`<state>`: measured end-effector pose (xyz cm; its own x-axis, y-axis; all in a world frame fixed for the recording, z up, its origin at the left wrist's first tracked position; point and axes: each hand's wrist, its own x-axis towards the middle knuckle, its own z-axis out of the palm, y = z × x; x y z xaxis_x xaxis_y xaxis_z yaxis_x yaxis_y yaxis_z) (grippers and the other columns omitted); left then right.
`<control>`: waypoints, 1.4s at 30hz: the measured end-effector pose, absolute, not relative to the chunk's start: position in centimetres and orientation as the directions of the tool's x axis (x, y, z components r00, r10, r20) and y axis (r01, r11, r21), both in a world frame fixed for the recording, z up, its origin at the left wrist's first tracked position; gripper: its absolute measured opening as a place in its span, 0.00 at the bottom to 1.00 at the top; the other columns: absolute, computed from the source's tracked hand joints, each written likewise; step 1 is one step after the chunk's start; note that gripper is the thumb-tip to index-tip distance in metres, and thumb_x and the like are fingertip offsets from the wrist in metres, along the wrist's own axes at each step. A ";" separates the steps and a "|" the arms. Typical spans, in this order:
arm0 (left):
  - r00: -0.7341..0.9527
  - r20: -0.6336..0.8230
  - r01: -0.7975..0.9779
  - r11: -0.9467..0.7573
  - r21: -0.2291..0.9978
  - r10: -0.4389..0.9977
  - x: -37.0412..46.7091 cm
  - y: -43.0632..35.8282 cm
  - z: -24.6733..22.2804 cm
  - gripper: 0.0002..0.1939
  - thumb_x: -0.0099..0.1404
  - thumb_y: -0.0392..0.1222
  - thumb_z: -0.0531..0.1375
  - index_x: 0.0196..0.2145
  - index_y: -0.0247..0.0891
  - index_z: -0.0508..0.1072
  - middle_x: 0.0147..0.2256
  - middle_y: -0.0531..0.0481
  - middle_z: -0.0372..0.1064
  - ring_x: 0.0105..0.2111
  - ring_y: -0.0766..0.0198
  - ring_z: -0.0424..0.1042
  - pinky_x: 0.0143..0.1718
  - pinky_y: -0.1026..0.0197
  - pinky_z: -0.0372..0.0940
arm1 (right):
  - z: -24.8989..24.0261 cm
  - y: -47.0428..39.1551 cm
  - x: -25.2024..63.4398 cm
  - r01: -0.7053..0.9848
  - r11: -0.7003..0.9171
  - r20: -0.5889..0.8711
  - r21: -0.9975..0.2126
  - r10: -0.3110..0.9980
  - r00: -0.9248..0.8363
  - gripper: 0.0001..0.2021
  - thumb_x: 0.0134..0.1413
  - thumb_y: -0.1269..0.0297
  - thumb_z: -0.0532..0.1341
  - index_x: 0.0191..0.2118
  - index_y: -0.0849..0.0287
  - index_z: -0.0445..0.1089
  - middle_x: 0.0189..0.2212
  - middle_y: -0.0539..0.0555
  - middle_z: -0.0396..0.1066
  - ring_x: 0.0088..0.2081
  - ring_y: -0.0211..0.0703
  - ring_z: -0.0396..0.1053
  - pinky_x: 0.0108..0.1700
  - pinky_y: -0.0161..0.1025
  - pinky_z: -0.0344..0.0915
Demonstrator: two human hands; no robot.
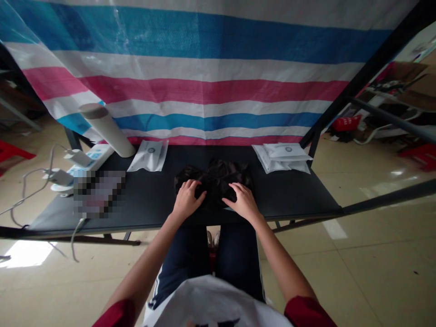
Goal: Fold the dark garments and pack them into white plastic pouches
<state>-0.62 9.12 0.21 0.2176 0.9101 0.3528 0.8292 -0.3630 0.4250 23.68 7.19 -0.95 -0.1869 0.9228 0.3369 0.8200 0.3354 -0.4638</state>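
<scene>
A crumpled black cloth (226,175) lies at the middle of the dark table (146,195). On its left part rests my left hand (188,197), the thumb and fingers apart in a curve. My right hand (241,200) touches the right part of the cloth in a similar way, thumb apart from the fingers. Neither hand is closed round the cloth. A small pale edge shows under the right hand; what it belongs to is hidden. Several white packets (284,156) overlap at the table's back right, and another white packet (150,156) lies at the back left.
A pale bottle (111,131) leans near a power strip (97,156) with plugged-in chargers at the left. A blurred-out phone (102,193) with a cable lies by the left front edge. A striped sheet (204,91) hangs behind the table, beside dark metal bars.
</scene>
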 end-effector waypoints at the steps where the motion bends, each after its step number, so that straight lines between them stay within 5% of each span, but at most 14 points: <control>1: 0.257 0.355 0.816 -0.399 0.418 0.899 -0.3 8.9 0.1 0.16 0.64 0.50 0.58 0.46 0.40 0.69 0.46 0.43 0.68 0.47 0.50 0.68 0.50 0.49 0.65 | -0.9 6.7 24.0 0.815 0.333 0.354 -0.474 0.920 -0.170 0.27 0.54 0.51 0.64 0.57 0.59 0.67 0.53 0.63 0.69 0.56 0.56 0.66 0.57 0.51 0.62; 6: 0.405 0.364 0.736 -0.535 0.415 0.839 1.0 6.2 0.7 0.18 0.64 0.51 0.59 0.50 0.42 0.69 0.49 0.44 0.68 0.52 0.49 0.64 0.53 0.46 0.62 | -0.4 3.5 26.0 0.795 0.175 0.476 -0.581 0.865 0.157 0.12 0.58 0.54 0.60 0.41 0.57 0.71 0.38 0.59 0.72 0.43 0.52 0.70 0.47 0.48 0.66; 9: 0.463 0.339 0.709 -0.572 0.413 0.819 2.2 5.1 0.7 0.22 0.64 0.52 0.59 0.54 0.43 0.68 0.51 0.43 0.68 0.54 0.48 0.63 0.55 0.46 0.61 | -0.7 0.9 25.7 0.768 0.218 0.487 -0.602 0.863 0.136 0.08 0.60 0.60 0.58 0.32 0.55 0.71 0.29 0.55 0.70 0.35 0.48 0.69 0.41 0.44 0.66; 13: 0.402 0.325 0.766 -0.509 0.392 0.856 3.1 5.0 -0.8 0.29 0.65 0.53 0.58 0.61 0.43 0.62 0.58 0.40 0.64 0.60 0.43 0.59 0.59 0.38 0.54 | -1.8 -1.1 23.5 0.757 0.384 0.452 -0.528 0.882 -0.132 0.09 0.60 0.64 0.57 0.43 0.54 0.74 0.40 0.57 0.76 0.46 0.50 0.71 0.49 0.47 0.67; 16: 0.390 0.294 0.799 -0.479 0.363 0.873 2.8 5.1 -1.8 0.30 0.66 0.55 0.57 0.63 0.49 0.60 0.62 0.42 0.59 0.63 0.38 0.53 0.60 0.29 0.46 | -2.8 -1.0 22.5 0.811 0.362 0.425 -0.459 0.891 -0.157 0.14 0.61 0.63 0.57 0.50 0.54 0.72 0.48 0.56 0.75 0.53 0.54 0.68 0.55 0.52 0.63; 20: 0.451 0.231 0.798 -0.505 0.330 0.862 1.3 5.3 -2.0 0.28 0.67 0.57 0.54 0.63 0.52 0.61 0.65 0.44 0.56 0.65 0.39 0.50 0.60 0.25 0.43 | -3.7 -0.7 23.2 0.837 0.337 0.441 -0.431 0.888 -0.130 0.13 0.62 0.64 0.55 0.48 0.53 0.74 0.47 0.54 0.76 0.53 0.53 0.69 0.55 0.52 0.64; 25: 0.508 0.177 0.785 -0.538 0.308 0.843 -1.8 5.9 -1.6 0.29 0.67 0.59 0.54 0.63 0.54 0.60 0.66 0.46 0.53 0.66 0.41 0.49 0.62 0.28 0.41 | -3.8 -0.8 24.9 0.832 0.345 0.465 -0.435 0.877 -0.120 0.10 0.61 0.66 0.57 0.44 0.54 0.75 0.42 0.55 0.77 0.46 0.51 0.72 0.54 0.50 0.65; 29: 0.543 0.143 0.776 -0.559 0.291 0.828 -4.0 6.0 -1.5 0.31 0.66 0.60 0.55 0.64 0.54 0.59 0.66 0.46 0.52 0.67 0.42 0.48 0.63 0.29 0.42 | -4.3 -1.0 26.1 0.831 0.363 0.509 -0.422 0.853 -0.114 0.09 0.60 0.67 0.57 0.43 0.55 0.74 0.38 0.56 0.77 0.52 0.52 0.70 0.57 0.51 0.63; 36: 0.476 0.198 0.810 -0.515 0.280 0.857 -2.6 5.5 -0.5 0.28 0.68 0.58 0.52 0.62 0.45 0.63 0.62 0.44 0.60 0.65 0.45 0.52 0.65 0.35 0.44 | -4.4 -1.6 26.1 0.862 0.363 0.686 -0.353 0.727 -0.026 0.09 0.57 0.66 0.60 0.44 0.56 0.72 0.46 0.58 0.73 0.55 0.55 0.66 0.56 0.54 0.61; 42: 0.444 0.230 0.810 -0.498 0.310 0.866 1.4 7.3 0.0 0.23 0.72 0.50 0.47 0.60 0.44 0.64 0.62 0.46 0.61 0.64 0.50 0.54 0.64 0.41 0.49 | 0.2 2.9 23.7 0.819 0.429 0.735 -0.383 0.678 -0.011 0.13 0.59 0.65 0.58 0.49 0.56 0.68 0.49 0.59 0.71 0.57 0.54 0.64 0.58 0.53 0.59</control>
<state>1.37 7.27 0.04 0.4444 0.8658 0.2299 0.8097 -0.4980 0.3103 23.71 2.94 0.16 -0.0112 0.6777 0.7353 0.8185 0.4285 -0.3826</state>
